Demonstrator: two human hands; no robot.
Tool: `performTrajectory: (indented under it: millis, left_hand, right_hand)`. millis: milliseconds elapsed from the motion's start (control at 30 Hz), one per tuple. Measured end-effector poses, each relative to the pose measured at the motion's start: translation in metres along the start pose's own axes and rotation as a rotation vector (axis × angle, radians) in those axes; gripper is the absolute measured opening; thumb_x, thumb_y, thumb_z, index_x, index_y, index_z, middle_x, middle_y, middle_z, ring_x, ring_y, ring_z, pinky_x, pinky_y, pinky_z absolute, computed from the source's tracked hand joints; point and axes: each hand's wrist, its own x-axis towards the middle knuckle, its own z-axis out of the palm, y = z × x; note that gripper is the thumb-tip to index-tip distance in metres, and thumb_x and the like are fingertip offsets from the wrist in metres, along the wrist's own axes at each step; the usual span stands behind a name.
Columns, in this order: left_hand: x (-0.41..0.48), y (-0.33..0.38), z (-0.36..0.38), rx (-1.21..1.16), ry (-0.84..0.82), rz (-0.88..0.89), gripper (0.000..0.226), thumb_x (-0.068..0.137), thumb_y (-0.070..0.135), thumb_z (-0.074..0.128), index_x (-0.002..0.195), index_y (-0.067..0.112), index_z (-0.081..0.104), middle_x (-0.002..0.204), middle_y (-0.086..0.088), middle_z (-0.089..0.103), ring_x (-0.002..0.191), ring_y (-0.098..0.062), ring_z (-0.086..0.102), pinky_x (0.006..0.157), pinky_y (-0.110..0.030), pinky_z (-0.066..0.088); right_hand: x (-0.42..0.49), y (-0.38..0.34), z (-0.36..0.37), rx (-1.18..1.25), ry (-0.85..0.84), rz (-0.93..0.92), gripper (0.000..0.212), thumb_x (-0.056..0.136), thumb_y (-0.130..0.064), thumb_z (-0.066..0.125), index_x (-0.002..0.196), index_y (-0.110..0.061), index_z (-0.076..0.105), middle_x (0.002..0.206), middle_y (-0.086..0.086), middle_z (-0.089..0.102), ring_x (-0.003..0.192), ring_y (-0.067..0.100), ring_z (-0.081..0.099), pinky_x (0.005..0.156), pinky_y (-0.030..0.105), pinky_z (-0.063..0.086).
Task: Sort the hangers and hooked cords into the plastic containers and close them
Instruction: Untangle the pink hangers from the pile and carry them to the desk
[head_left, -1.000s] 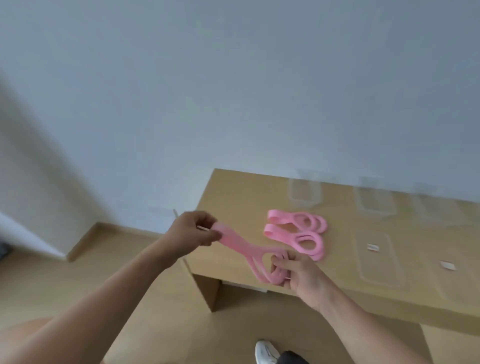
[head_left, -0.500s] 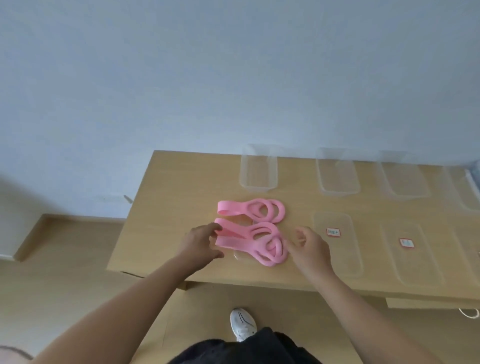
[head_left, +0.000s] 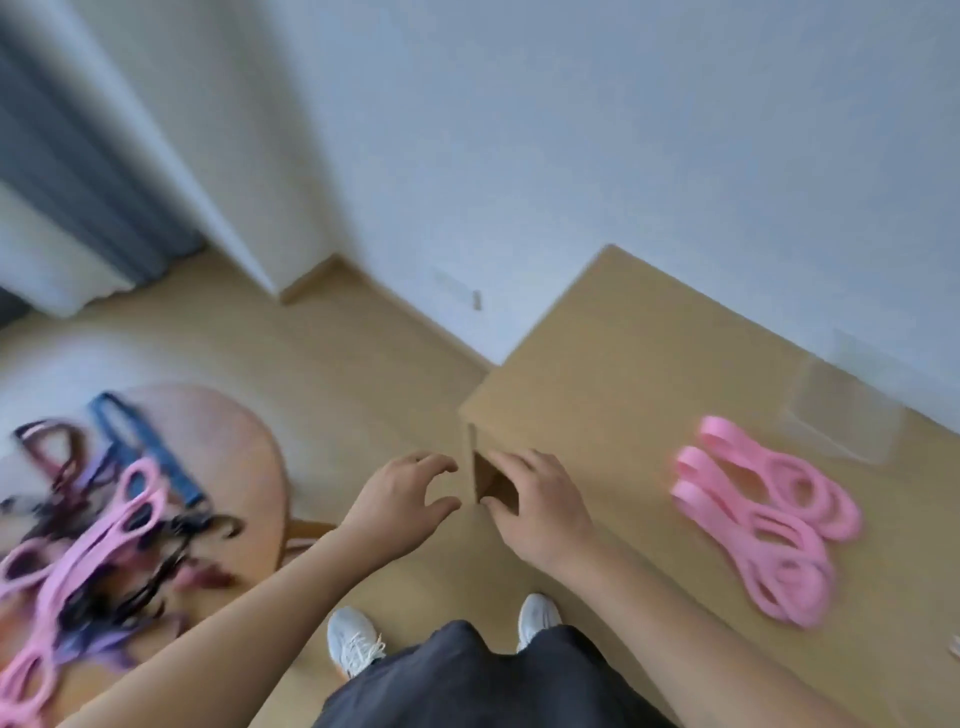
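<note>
Three pink hangers (head_left: 769, 512) lie side by side on the wooden table (head_left: 623, 364), right of my hands. A clear plastic container (head_left: 841, 415) stands behind them. At the far left, a mixed heap of pink, blue, purple and dark hangers (head_left: 98, 525) sits on a round wooden stool (head_left: 234, 457); the heap is blurred. My left hand (head_left: 400, 501) hovers off the table's left corner with fingers loosely curled and holds nothing. My right hand (head_left: 540, 506) is at the table's corner, fingers relaxed, also holding nothing.
The table's left corner (head_left: 470, 415) is between my hands. Below are the wooden floor (head_left: 332, 364) and my white shoes (head_left: 356, 642). A grey curtain (head_left: 78, 156) hangs at the upper left, with a white wall behind the table.
Both hands let go of the pink hanger, which now lies with the other two on the table. The view has swung left, and my hands have moved left toward the stool.
</note>
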Motion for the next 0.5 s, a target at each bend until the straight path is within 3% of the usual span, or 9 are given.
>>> performTrajectory:
  millis: [233,500]
  left_hand:
    - [-0.108,-0.17,-0.052,-0.103,0.234,-0.413,0.043,0.093,0.042,0.069,0.132,0.026,0.062,0.122,0.007,0.064,0.11,-0.016,0.064,0.088,-0.026,0.044]
    - [-0.222,-0.315,-0.062,-0.378,0.441,-0.841,0.034,0.091,0.032,0.07,0.123,0.022,0.069,0.117,0.005,0.069,0.11,-0.018,0.063,0.084,-0.028,0.044]
  right_hand:
    - [0.076,-0.136,0.11,-0.158,-0.379,-0.251,0.063,0.094,-0.046,0.06,0.15,-0.027,0.041,0.148,-0.005,0.047,0.137,0.018,0.038,0.113,0.031,0.032]
    - [0.119,-0.268,0.229,-0.31,-0.664,-0.369,0.062,0.094,-0.039,0.063,0.149,-0.021,0.043,0.147,0.0,0.048,0.138,0.021,0.037,0.116,0.031,0.028]
